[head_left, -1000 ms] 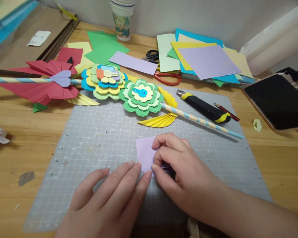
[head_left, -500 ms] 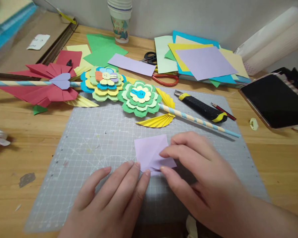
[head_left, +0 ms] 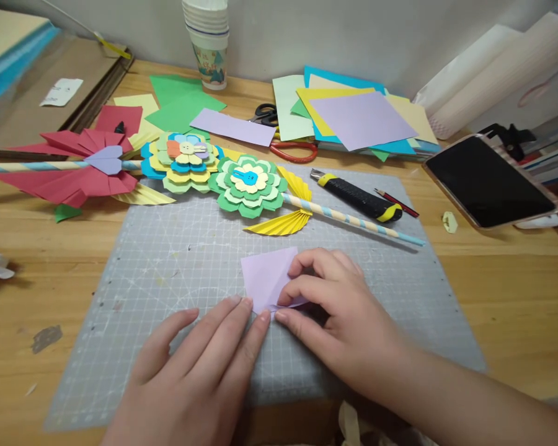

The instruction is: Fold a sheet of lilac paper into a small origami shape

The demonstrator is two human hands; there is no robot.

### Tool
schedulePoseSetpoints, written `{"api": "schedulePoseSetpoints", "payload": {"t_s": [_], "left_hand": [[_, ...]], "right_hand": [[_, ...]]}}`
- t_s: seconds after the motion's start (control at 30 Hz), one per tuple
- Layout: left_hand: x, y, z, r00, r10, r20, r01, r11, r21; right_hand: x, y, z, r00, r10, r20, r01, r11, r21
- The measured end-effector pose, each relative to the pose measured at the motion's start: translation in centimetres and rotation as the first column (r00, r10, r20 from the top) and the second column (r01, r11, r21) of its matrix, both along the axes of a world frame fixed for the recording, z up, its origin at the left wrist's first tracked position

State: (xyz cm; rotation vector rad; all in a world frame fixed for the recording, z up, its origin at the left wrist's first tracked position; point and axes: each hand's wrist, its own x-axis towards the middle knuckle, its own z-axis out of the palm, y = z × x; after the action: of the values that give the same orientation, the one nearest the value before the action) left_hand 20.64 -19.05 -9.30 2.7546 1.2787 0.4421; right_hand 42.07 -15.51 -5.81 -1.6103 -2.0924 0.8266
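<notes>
A small piece of light purple paper (head_left: pixel 264 277) with a diagonal crease lies on the grey cutting mat (head_left: pixel 153 266). My left hand (head_left: pixel 199 365) rests flat with its fingers stretched out; its fingertips touch the paper's lower left edge. My right hand (head_left: pixel 337 310) covers the right side of the paper, thumb and index finger pinching near the lower edge, where a narrow fold shows. Above the paper lies a striped paper stick (head_left: pixel 353 222) decorated with a green layered paper flower (head_left: pixel 250 201), a multicoloured paper flower (head_left: pixel 167 158) and yellow pleated paper wings (head_left: pixel 279 224).
A utility knife (head_left: pixel 358 197) and a pencil (head_left: pixel 397 202) lie beyond my right hand. Scissors (head_left: pixel 294 150), a stack of coloured paper (head_left: pixel 363 121) and paper cups (head_left: pixel 209 56) stand or lie farther back. A tablet-like device (head_left: pixel 490 179) is at right.
The view has shifted slightly, moving the scene left. My right thumb and index finger have come together on the lower edge of the purple paper, closer to my left fingertips.
</notes>
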Motion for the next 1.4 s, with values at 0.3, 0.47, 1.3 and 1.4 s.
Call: {"api": "schedulePoseSetpoints", "payload": {"t_s": [0.3, 0.47, 1.3, 1.4], "left_hand": [[-0.1, 0.7, 0.2, 0.990, -0.015, 0.139, 0.005, 0.997, 0.071], [0.1, 0.6, 0.4, 0.991, -0.013, 0.136, 0.005, 0.998, 0.060], [0.3, 0.7, 0.0, 0.997, -0.014, 0.077, 0.009, 0.997, 0.071], [0.5, 0.8, 0.1, 0.996, -0.017, 0.086, 0.011, 0.998, 0.067]], "right_hand": [[-1.3, 0.8, -0.3, 0.999, -0.019, 0.028, 0.020, 0.999, -0.046], [-1.3, 0.8, -0.3, 0.999, -0.022, 0.033, 0.024, 0.999, -0.032], [-0.8, 0.9, -0.4, 1.000, -0.010, -0.010, 0.009, 0.998, -0.056], [-0.5, 0.9, -0.4, 0.999, -0.006, -0.034, 0.004, 0.998, -0.065]]}}
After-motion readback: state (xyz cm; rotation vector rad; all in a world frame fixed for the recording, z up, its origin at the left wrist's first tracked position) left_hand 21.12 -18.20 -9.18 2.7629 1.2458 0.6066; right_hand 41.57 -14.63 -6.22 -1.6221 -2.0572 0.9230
